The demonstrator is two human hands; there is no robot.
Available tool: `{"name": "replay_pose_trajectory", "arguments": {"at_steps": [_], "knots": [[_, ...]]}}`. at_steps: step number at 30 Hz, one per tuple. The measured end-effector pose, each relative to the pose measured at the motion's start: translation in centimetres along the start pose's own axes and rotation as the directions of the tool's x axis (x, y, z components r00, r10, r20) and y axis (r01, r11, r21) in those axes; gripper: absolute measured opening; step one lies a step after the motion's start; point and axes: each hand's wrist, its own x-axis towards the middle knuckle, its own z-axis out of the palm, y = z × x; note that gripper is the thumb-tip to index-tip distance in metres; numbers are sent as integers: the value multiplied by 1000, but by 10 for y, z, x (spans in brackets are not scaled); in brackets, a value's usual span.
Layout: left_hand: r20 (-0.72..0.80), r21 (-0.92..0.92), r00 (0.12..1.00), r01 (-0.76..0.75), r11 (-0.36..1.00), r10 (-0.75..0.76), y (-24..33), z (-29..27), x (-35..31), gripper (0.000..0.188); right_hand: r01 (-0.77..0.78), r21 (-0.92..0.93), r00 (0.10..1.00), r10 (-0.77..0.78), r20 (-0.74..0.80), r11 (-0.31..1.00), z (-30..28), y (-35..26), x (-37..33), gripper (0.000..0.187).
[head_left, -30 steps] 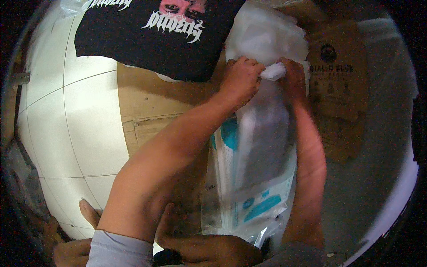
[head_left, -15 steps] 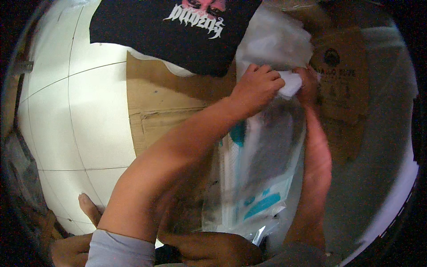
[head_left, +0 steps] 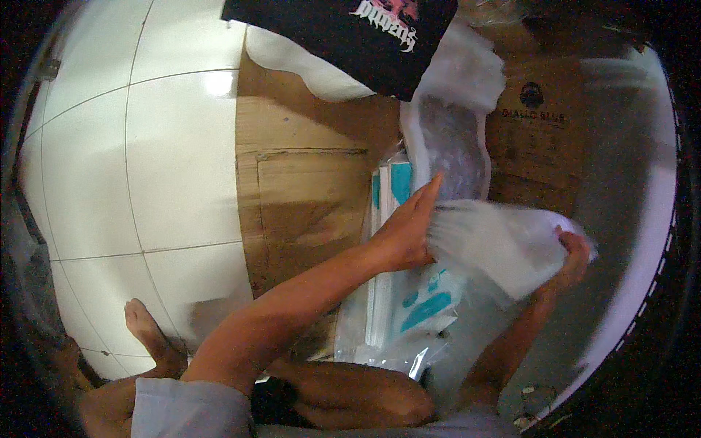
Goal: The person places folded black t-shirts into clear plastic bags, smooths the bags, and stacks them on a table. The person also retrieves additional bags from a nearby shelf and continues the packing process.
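Observation:
A translucent white plastic bag (head_left: 496,244) stretches sideways between my hands, above a clear plastic pack (head_left: 427,310) with teal print. My right hand (head_left: 573,255) pinches the bag's right end. At the bag's left edge, my left hand (head_left: 409,230) has its fingers stretched out together, flat against or just beside the plastic; I cannot tell if the thumb grips it. Beyond my hands lies more frosted plastic (head_left: 453,139), like a pile of such bags. A black T-shirt (head_left: 343,47) with a pink and white print lies at the far side, white material under its edge.
Flattened cardboard (head_left: 314,190) lies under the shirt and to the left of the packs. Another brown cardboard piece (head_left: 537,139) with dark print is at the right. White floor tiles (head_left: 186,160) stretch along the left. My bare foot (head_left: 142,328) rests at lower left.
My hands have come nearer from the far plastic. The right one has swung right, drawing the bag out wide. The left has opened from a closed grip. The view has shifted.

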Motion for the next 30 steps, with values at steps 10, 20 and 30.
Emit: {"name": "replay_pose_trajectory", "arguments": {"at_steps": [10,20,30], "knots": [[126,-192,969,234,953,-213,12,-62,-124,73,-49,-32,996,51,79,998,-172,-115,57,20],[-124,209,963,262,942,-240,88,-234,-198,24,89,220,965,-139,222,971,-206,-311,124,25],[-446,-256,699,498,828,-559,273,-329,-296,25,223,586,970,-237,-54,779,-340,-437,181,38]]}}
